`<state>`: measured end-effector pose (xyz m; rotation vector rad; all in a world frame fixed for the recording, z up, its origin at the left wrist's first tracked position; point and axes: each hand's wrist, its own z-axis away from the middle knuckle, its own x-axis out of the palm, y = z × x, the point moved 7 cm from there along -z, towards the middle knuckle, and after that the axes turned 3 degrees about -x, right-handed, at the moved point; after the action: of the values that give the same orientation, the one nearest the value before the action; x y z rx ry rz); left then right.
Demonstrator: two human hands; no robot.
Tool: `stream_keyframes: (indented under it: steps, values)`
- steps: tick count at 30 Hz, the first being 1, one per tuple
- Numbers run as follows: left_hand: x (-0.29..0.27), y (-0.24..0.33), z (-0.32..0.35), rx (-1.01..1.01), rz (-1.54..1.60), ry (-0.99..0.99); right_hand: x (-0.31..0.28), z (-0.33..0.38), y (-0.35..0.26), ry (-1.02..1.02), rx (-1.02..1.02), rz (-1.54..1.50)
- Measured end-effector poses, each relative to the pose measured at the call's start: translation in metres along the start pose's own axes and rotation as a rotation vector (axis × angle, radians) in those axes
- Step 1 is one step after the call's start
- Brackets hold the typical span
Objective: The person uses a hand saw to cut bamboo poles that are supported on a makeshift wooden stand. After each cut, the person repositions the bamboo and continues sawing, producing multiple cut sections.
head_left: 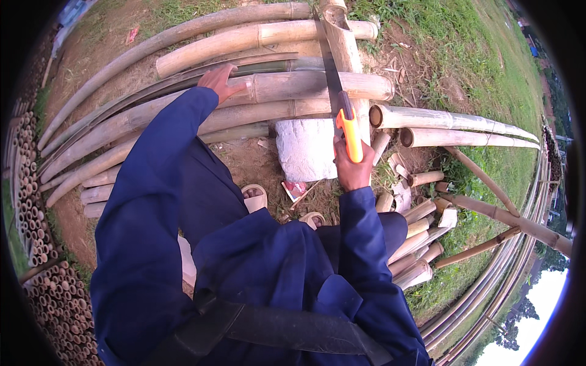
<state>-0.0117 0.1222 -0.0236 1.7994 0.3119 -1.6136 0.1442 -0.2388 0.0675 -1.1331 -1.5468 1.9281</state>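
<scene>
My right hand (355,163) is wrapped round the orange and black handle of a hand saw (330,68). Its long dark blade points away from me and crosses a thick bamboo pole (290,86) near the pole's right end. Whether the teeth have cut into the pole cannot be made out. On the same pole, farther left, my left hand (220,81) lies with its fingers spread. An upright-running bamboo piece (343,39) with a notch passes beneath the poles, just right of the blade. A whitish block (305,149) sits below the saw handle.
More bamboo poles (213,43) lie beyond the sawn one. Two poles (452,119) stretch off to the right. Short bamboo offcuts (421,244) are heaped by my right knee. A bamboo frame (506,216) stands farther right. Stacked bamboo (36,213) fills the far left.
</scene>
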Motion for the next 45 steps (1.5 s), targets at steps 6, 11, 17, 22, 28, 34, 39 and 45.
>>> stream_keyframes:
  steps: [6,11,17,22,28,34,39,45]
  values:
    - [0.006,0.021,0.009,-0.193,-0.170,-0.053,-0.004,0.002,0.004,0.024,0.059,-0.020]
    - [-0.003,0.026,0.007,-0.225,-0.159,-0.034,-0.008,0.031,0.013,-0.019,-0.003,0.028]
    - [0.004,0.017,0.009,-0.237,-0.154,-0.015,-0.074,0.190,-0.001,-0.017,0.259,0.117]
    - [0.007,0.028,0.002,-0.227,-0.158,-0.054,-0.025,0.048,0.011,0.014,0.151,-0.007]
    - [0.005,0.010,0.010,-0.195,-0.136,0.082,-0.010,0.042,0.018,-0.020,0.057,0.002]
    - [0.002,0.021,0.003,-0.236,-0.126,0.031,-0.064,0.157,0.010,0.003,0.039,0.115]
    - [0.010,0.027,0.007,-0.252,-0.131,-0.066,-0.006,0.019,0.010,-0.038,0.017,0.026]
    - [0.004,0.015,0.016,-0.251,-0.144,-0.019,-0.049,0.124,0.007,-0.045,0.099,0.097]
